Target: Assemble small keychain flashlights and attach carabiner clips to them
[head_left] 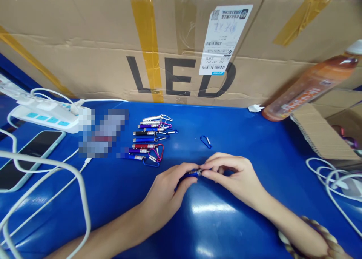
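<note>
Over the blue tabletop, my left hand pinches a small blue keychain flashlight between thumb and fingers. My right hand grips the silver end of the same flashlight, fingertips close to those of the left. Much of the flashlight's body is hidden by my fingers. A loose blue carabiner clip lies just beyond my hands. To the left is a row of several keychain flashlights in silver, purple, blue, black and red, with carabiner clips at their right ends.
A large cardboard box walls off the back. At left are a power strip, a phone and looping white cables. On the right stand a leaning drink bottle, a white plug and an open small carton.
</note>
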The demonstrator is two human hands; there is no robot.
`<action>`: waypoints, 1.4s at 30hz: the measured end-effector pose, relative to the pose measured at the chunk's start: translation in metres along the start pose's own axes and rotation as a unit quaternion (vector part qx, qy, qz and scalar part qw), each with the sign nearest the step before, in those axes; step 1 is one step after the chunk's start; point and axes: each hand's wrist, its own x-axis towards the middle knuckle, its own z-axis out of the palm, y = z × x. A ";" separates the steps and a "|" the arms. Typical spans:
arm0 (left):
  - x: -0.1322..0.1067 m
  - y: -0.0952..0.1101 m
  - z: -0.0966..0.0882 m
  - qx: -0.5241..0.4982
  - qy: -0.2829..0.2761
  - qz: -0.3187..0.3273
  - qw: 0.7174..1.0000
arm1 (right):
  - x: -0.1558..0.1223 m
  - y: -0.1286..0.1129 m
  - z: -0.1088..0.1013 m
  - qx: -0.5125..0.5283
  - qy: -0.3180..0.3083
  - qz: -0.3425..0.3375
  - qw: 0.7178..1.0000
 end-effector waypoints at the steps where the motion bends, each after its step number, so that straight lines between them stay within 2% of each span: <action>1: 0.000 0.001 -0.001 -0.005 -0.002 0.000 1.000 | 0.000 0.000 0.000 -0.002 -0.002 -0.001 1.000; 7: 0.002 0.004 -0.002 -0.034 -0.012 -0.007 0.999 | 0.000 -0.001 0.000 -0.013 -0.010 -0.021 1.000; 23: 0.001 0.002 -0.002 -0.035 -0.011 0.001 0.999 | -0.001 0.000 0.003 -0.033 0.048 -0.053 0.997; 35: 0.002 0.002 -0.001 -0.062 -0.028 0.000 0.998 | -0.001 0.000 0.002 -0.006 0.030 -0.059 0.998; 42: 0.001 0.001 -0.002 -0.054 -0.034 -0.014 0.998 | 0.001 0.003 -0.003 0.046 -0.028 -0.039 0.998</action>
